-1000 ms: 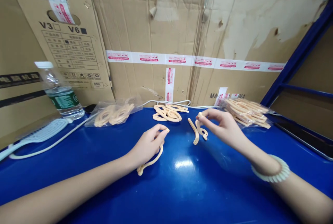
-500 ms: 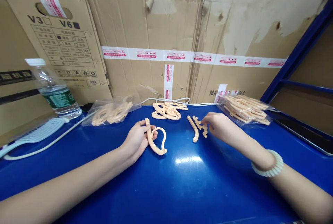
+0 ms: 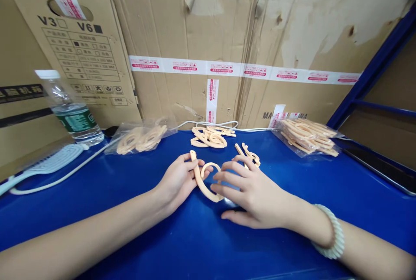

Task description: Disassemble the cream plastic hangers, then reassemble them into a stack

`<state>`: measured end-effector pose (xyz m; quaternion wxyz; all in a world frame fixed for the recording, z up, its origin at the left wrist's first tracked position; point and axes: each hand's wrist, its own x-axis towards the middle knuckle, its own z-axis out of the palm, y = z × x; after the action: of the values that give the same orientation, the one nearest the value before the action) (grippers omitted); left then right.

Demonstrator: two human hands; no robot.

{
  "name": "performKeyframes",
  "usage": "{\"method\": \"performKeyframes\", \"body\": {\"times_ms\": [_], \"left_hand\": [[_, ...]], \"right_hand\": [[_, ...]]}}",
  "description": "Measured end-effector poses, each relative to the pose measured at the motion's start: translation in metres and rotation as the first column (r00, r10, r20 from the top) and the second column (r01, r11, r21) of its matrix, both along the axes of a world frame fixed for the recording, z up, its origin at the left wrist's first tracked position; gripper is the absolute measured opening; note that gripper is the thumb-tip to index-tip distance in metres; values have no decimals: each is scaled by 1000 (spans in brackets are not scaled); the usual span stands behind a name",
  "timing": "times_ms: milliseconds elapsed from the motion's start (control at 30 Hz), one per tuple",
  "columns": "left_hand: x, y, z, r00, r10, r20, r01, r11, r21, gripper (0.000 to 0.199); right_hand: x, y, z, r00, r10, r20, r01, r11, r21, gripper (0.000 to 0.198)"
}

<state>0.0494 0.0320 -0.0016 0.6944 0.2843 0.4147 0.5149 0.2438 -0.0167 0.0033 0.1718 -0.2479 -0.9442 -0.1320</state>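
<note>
My left hand is closed on a peach-coloured curved piece, gripping its straight upper arm between thumb and fingers. A thin hook-like loop rises from the piece's right side. My right hand is beside it with fingers apart, their tips over the loop and lower end; whether they touch it I cannot tell. Beyond the right hand, two loose peach pieces lie on the blue table, partly covered by its fingers. Farther back is a small pile of similar curved pieces.
Clear bags of peach pieces lie at back left and back right. A water bottle and a pale blue slotted paddle-shaped thing are on the left. A phone lies far right. Cardboard walls the back.
My right hand has come left and nearer, from the loose pieces to the piece in my left hand, its fingers spreading. My left hand has shifted slightly right with its piece.
</note>
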Motion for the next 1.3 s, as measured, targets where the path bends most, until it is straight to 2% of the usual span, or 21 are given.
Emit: {"method": "performKeyframes", "body": {"times_ms": [133, 233, 300, 333, 367, 400, 467, 533, 567, 600, 633, 800, 967, 1200, 1300], "left_hand": [[3, -9, 2, 999, -42, 20, 42, 999, 8, 22], [3, -8, 0, 997, -59, -53, 63, 995, 71, 28], [-1, -4, -3, 985, -9, -173, 44, 980, 196, 40], [-4, -2, -4, 967, 47, -249, 32, 952, 304, 46], [-6, -1, -5, 936, 125, -329, 36, 896, 442, 50], [-10, 0, -5, 889, 215, -404, 71, 807, 586, 50], [-15, -2, -5, 760, 378, -529, 275, 549, 789, 46], [-17, -7, -6, 641, 467, -609, 541, 289, 790, 42], [-18, -10, -8, 596, 483, -642, 640, 197, 743, 42], [-17, -12, -10, 557, 487, -673, 712, 138, 689, 41], [-16, -14, -12, 519, 491, -700, 759, 111, 642, 39], [-11, -15, -18, 381, 526, -760, 848, 130, 514, 19], [-11, -11, -17, 257, 537, -804, 913, 137, 383, 14], [-11, -12, -17, 223, 518, -826, 925, 156, 348, 11], [-10, -12, -16, 176, 526, -832, 936, 171, 307, 14]], "right_hand": [[-2, 2, -9, 999, -11, 37, 7, 992, 125, 24], [-2, 5, -9, 1000, 5, 20, -9, 983, 182, 22], [-2, 4, -8, 1000, 4, -7, -3, 982, 191, 24], [-1, 4, -7, 1000, -1, -28, 6, 983, 181, 24], [0, 4, -6, 999, -9, -53, 17, 987, 161, 25], [1, 5, -6, 996, -24, -80, 34, 991, 131, 26], [4, 6, -6, 990, -61, -130, 71, 995, 73, 28], [7, 9, -7, 982, -96, -161, 102, 994, 30, 30], [8, 10, -8, 980, -106, -171, 111, 994, 18, 32], [9, 12, -8, 978, -109, -178, 113, 993, 12, 33], [10, 12, -9, 978, -106, -182, 109, 994, 10, 34], [8, 11, -10, 981, -91, -170, 97, 995, 27, 33], [6, 10, -15, 987, -81, -141, 87, 996, 36, 31], [4, 11, -18, 986, -57, -157, 66, 996, 54, 30], [4, 10, -17, 985, -52, -166, 61, 997, 55, 31]]}}
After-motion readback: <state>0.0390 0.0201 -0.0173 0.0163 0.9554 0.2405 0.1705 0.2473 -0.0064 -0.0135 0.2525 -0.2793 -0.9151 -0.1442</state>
